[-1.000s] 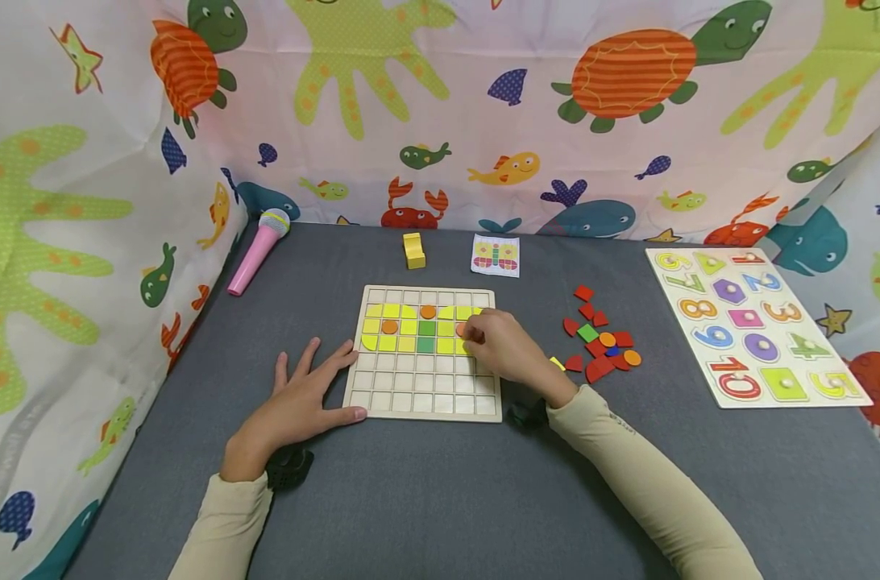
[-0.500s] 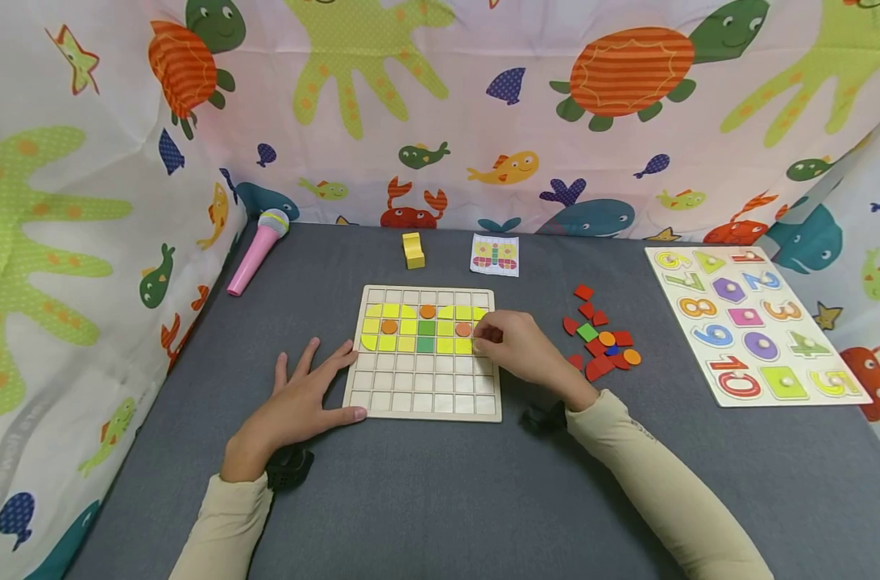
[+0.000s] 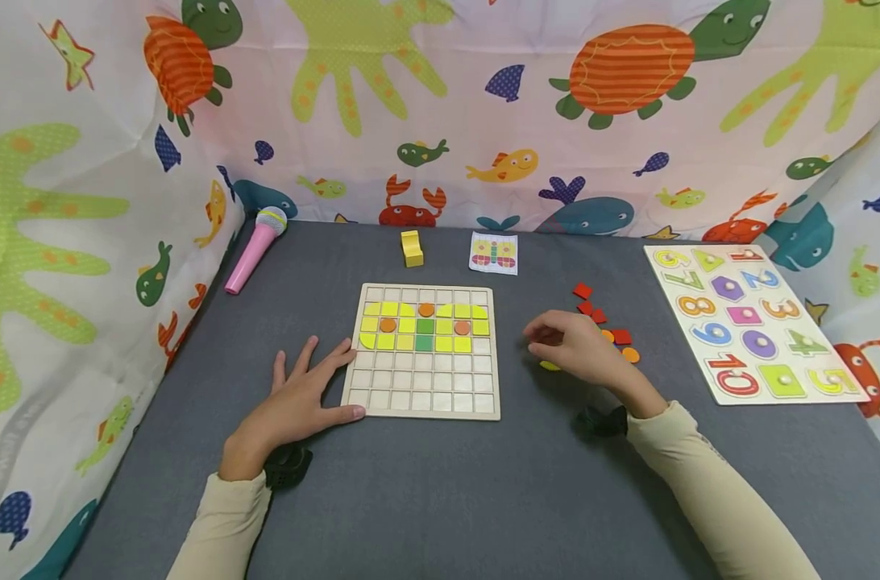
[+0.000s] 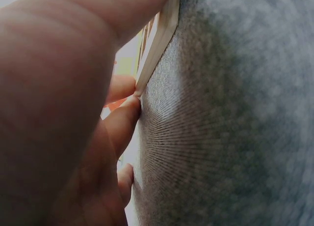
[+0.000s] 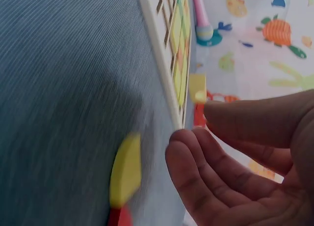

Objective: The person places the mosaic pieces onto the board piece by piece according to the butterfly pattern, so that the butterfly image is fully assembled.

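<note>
My left hand (image 3: 302, 407) rests at the left side of a wooden grid board (image 3: 425, 416), its spread fingertips and thumb touching the rim. In the left wrist view, fingers (image 4: 122, 123) touch the board's edge. Yellow, orange and green tiles (image 3: 425, 334) fill part of the upper grid. To the right of the board, my right hand (image 3: 574, 346) hovers with loosely bent fingers, holding nothing that I can see. Just below its fingertips lies a yellow rounded tile (image 3: 550, 366), which the right wrist view shows beside a red tile (image 5: 120, 217). The hand hides some loose tiles.
Loose red tiles (image 3: 583, 291) and orange round tiles (image 3: 631, 354) lie around my right hand. Behind the board are a small butterfly pattern card (image 3: 494, 254) and a yellow block (image 3: 412, 249). A pink toy microphone (image 3: 255, 250) lies left, a number puzzle board (image 3: 755, 322) right.
My right hand has left the board's right edge and moved right, over the loose tiles. A yellow tile at the right end of the middle coloured row is now uncovered. My left hand stays put.
</note>
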A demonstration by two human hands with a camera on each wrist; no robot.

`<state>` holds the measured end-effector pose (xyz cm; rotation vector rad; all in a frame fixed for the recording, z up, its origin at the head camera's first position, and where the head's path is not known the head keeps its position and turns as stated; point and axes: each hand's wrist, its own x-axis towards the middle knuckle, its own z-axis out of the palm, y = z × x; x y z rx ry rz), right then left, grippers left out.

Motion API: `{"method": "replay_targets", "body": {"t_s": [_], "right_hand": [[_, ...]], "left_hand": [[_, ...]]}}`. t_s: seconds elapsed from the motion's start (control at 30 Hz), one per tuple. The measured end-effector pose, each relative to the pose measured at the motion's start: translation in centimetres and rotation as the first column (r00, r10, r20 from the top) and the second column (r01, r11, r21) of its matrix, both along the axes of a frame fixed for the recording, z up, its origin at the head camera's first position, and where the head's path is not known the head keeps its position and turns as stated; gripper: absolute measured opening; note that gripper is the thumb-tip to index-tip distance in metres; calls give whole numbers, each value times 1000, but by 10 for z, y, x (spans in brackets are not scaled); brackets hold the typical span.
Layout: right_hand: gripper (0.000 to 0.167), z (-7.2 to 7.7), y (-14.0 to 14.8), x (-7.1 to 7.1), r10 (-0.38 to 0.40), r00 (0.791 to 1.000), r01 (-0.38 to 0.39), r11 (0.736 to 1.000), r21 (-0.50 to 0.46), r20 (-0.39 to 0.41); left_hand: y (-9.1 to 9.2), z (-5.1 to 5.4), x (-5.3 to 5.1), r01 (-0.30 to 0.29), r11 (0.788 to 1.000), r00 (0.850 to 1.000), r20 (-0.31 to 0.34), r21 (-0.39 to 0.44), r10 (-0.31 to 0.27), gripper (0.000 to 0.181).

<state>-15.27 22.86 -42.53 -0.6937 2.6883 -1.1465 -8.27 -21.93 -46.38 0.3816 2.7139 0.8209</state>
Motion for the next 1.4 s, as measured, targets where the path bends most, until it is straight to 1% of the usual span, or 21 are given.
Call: {"method": "replay_targets", "body": {"t_s": [0.07, 0.23, 0.43, 0.53, 0.67, 0.83, 0.9, 1.1, 1.27, 1.4], "right_hand": [[19, 0, 11, 1, 10, 1000, -10, 1000, 4, 13], [23, -2, 28, 3, 45, 999, -46, 997, 56, 28], [22, -7, 33, 6, 106, 994, -100, 983, 155, -31], [20, -9, 32, 7, 121, 992, -111, 976, 187, -42], [18, -10, 29, 6, 116, 992, -105, 977, 187, -48], [16, -11, 27, 4, 122, 986, -98, 977, 189, -115], [16, -11, 25, 2, 117, 985, -92, 978, 188, -128], [17, -11, 20, -1, 73, 994, -58, 981, 184, -78], [19, -11, 19, -6, 48, 997, -35, 980, 196, -62], [19, -11, 19, -9, 40, 999, -32, 980, 198, -37]], "left_hand": [[-1, 1, 0, 0, 1000, 1000, 3, -2, 0, 99], [-1, 2, -1, 0, 1000, 1000, 14, -3, 0, 100], [0, 4, -2, 2, 1000, 1000, 16, -9, -2, 100], [0, 4, -1, 3, 1000, 1000, 16, -3, -3, 100], [0, 4, -1, 3, 1000, 1000, 13, 3, -3, 100], [0, 3, -1, 3, 1000, 1000, 14, 0, -3, 101], [-1, 3, -1, 4, 1000, 1000, 14, 0, -4, 101], [0, 3, -1, 4, 1000, 1000, 16, -2, -4, 101], [0, 3, -1, 2, 1000, 1000, 17, -4, -2, 101], [0, 3, -1, 3, 1000, 1000, 17, -6, -3, 100]]}}
